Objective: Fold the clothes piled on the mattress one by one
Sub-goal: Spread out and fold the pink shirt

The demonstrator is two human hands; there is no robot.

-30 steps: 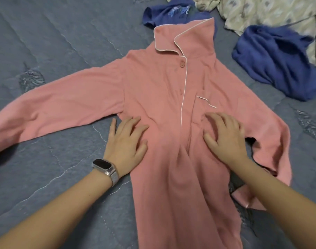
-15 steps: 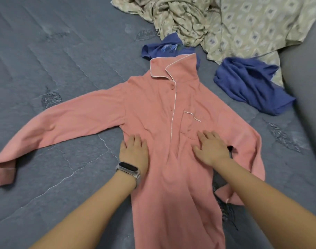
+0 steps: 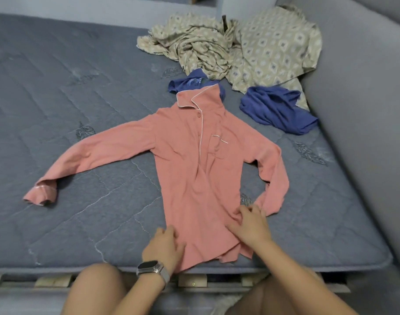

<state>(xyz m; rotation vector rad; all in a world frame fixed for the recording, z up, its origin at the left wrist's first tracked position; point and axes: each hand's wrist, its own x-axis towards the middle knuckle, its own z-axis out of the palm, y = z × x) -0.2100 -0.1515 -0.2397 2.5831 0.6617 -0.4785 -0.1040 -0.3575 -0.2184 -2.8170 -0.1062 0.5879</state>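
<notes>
Smoothing stage: pink shirt lies face up, collar toward the top of the frame, in the centre of the mattress, hem at the lower edge.
Left hand: resting on the hem's left corner at lower centre; fingers loosely bent, pressing cloth. I cannot tell whether they pinch it.
Right hand: at the hem's right side, lower right of centre; fingers bunching a fold of pink cloth, just beside the right cuff.
Sleeves: left one stretched toward the left of the frame, cuff turned over; right one doubled back along the body.
Remaining pile: patterned beige garments and blue garments at upper right, unfolded; one blue piece partly under the collar.
Method, my judgement: draw the hem flat and square, clear the central crease below the placket, straighten the right sleeve before folding, keep the button line straight.
Risk: hem hangs close to the mattress edge and may slip off.
Wristwatch: on my left wrist, screen dark.
Writing: none legible; a pale print on the blue piece near the collar is too small to read.
</notes>
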